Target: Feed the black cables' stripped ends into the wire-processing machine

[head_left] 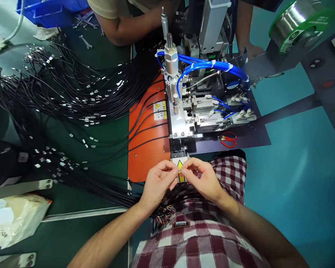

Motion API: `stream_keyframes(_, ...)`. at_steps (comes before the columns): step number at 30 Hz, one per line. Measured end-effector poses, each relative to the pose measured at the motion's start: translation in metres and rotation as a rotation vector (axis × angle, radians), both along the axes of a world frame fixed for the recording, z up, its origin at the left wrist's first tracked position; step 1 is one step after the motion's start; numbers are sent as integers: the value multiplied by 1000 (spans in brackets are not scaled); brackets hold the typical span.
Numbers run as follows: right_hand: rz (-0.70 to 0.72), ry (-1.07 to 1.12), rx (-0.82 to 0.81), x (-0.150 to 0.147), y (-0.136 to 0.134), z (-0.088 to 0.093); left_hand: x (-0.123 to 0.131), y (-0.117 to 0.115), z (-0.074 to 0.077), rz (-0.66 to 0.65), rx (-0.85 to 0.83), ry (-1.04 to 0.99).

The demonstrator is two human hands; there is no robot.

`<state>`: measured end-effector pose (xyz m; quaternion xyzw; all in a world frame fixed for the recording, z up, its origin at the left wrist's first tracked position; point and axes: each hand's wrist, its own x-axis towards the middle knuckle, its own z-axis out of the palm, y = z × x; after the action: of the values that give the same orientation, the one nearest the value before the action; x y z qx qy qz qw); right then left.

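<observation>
My left hand [159, 182] and my right hand [203, 179] meet fingertip to fingertip in front of my body. Both are closed in a pinch around something thin and tiny at the point where they meet; the fingers hide most of it. Just behind the fingertips is a yellow warning label [180, 163] at the near end of the machine [178, 123]. A bundle of black cables [114, 191] passes beneath my left wrist, and its stripped coloured wire ends [164, 216] fan out over my lap.
Several black cables cross the orange plate [147, 149] into the machine. More cables with silvery connectors [94, 93] cover the green table at left. Red-handled snips [229, 139] lie right of the machine. A solder spool [298, 28] hangs upper right. A person's arm [139, 28] rests opposite.
</observation>
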<state>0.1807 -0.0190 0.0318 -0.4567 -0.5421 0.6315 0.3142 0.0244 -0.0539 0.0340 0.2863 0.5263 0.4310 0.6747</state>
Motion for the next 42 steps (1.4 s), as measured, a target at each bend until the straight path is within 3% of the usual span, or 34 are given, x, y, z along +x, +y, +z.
stream_keyframes(5, 6, 34, -66, 2, 3, 0, -4, 6, 7, -105, -12, 94)
stream_keyframes(9, -26, 67, -114, 5, 8, 2, -8, 8, 10, -144, 42, 300)
stream_keyframes(13, -80, 95, -147, 7, 18, -8, -12, 15, 2, -163, 398, 678)
stream_keyframes(16, -129, 114, -168, 11, 30, -22, -18, 29, -9, -284, 704, 890)
stream_keyframes(20, -150, 98, -162, 13, 44, -37, -27, 48, -20, -478, 858, 1028)
stream_keyframes(29, -158, 66, -199, 6, 52, -46, -35, 55, -27, -568, 913, 1272)
stream_keyframes(42, -177, -22, -137, 7, 51, -49, -33, 56, -34, -555, 872, 1282)
